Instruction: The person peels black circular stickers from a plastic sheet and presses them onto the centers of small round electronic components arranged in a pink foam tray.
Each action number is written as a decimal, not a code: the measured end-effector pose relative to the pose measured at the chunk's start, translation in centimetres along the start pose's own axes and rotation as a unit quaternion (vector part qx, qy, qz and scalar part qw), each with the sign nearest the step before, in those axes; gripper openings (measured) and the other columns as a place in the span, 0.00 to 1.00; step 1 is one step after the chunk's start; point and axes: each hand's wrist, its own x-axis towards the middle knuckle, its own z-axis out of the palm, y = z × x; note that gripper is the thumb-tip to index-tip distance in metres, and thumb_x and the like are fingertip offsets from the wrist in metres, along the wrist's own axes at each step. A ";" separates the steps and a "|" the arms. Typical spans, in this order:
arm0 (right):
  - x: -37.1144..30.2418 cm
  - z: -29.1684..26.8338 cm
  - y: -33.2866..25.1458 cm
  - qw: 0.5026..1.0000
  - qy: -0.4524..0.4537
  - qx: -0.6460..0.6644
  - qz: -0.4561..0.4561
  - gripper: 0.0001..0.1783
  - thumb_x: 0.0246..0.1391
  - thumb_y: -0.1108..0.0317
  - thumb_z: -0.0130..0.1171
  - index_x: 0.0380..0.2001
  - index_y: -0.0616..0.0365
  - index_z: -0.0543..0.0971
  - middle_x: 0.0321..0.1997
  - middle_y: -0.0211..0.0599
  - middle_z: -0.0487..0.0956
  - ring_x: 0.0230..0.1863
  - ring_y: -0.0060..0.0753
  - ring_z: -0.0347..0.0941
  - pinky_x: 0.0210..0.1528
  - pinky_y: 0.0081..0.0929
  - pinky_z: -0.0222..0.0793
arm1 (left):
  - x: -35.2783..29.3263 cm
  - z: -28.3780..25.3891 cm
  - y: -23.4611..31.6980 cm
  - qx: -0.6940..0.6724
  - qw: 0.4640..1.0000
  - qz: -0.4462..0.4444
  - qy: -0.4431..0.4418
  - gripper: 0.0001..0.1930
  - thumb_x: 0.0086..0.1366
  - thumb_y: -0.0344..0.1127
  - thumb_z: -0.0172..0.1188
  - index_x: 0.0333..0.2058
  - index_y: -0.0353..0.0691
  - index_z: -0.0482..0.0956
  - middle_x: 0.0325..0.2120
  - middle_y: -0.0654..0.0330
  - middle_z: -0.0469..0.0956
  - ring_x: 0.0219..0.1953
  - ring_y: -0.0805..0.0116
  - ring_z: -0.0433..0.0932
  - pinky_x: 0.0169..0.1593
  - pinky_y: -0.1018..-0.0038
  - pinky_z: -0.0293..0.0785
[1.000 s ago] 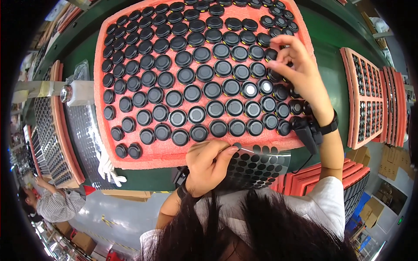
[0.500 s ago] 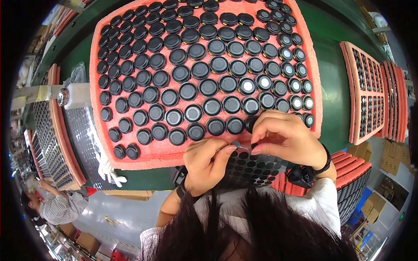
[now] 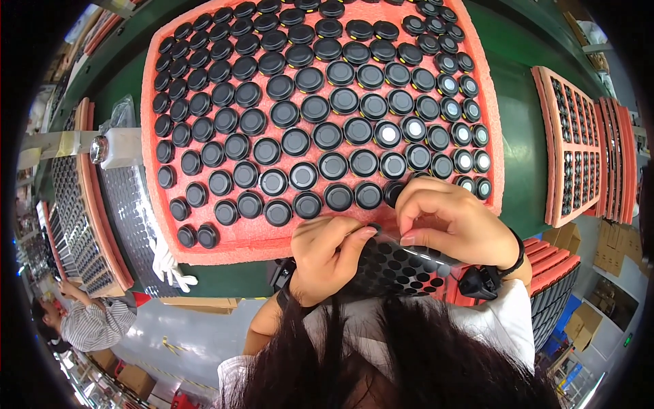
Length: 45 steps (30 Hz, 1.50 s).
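L hand (image 3: 327, 262) pinching dotted sheet (image 3: 402, 266) by edge, just off pink tray's (image 3: 204, 256) near side. R hand (image 3: 458, 221) curled beside it, grip unclear tbh. Imo keep sheet taut, touch light.

White glove (image 3: 165, 264), cardboard box (image 3: 582, 328), striped shirt (image 3: 97, 328)

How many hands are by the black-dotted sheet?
2: the left hand at the upper left of the sheet, the right hand near its upper right. None seems hidden.

White short-sleeved shirt (image 3: 505, 326), black right wristband (image 3: 520, 256), dark left wristband (image 3: 283, 298)
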 end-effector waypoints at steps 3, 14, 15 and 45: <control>0.1 -0.3 -0.4 1.000 -0.009 0.003 -0.006 0.07 0.38 0.83 0.59 0.22 0.63 0.72 0.32 0.33 0.70 0.33 0.28 0.67 0.35 0.22 0.64 | 0.0 0.0 0.1 -0.002 1.000 -0.005 0.002 0.04 0.49 0.23 0.59 0.21 0.32 0.72 0.12 0.58 0.70 0.13 0.69 0.67 0.19 0.78 0.60; 2.3 -3.3 -0.1 0.991 0.060 -0.053 -0.103 0.05 0.39 0.81 0.58 0.21 0.63 0.73 0.33 0.33 0.70 0.35 0.27 0.66 0.39 0.20 0.62 | -0.2 -0.2 0.0 -0.005 1.000 -0.021 0.015 0.04 0.49 0.23 0.59 0.21 0.32 0.72 0.11 0.59 0.69 0.12 0.70 0.66 0.19 0.79 0.59; 3.0 -3.3 0.5 0.988 0.104 -0.075 -0.091 0.04 0.40 0.80 0.58 0.22 0.63 0.73 0.34 0.33 0.70 0.35 0.26 0.67 0.39 0.20 0.61 | -0.1 -0.1 0.0 -0.008 1.000 -0.019 0.015 0.04 0.49 0.23 0.59 0.21 0.32 0.72 0.11 0.59 0.69 0.12 0.70 0.66 0.19 0.79 0.59; 5.1 -2.9 3.8 0.963 0.193 -0.179 -0.066 0.05 0.40 0.75 0.61 0.23 0.63 0.76 0.33 0.30 0.72 0.37 0.26 0.67 0.41 0.21 0.61 | 0.0 -0.3 -0.4 -0.002 1.000 0.010 0.007 0.06 0.47 0.23 0.62 0.21 0.34 0.73 0.12 0.59 0.72 0.11 0.66 0.68 0.18 0.76 0.62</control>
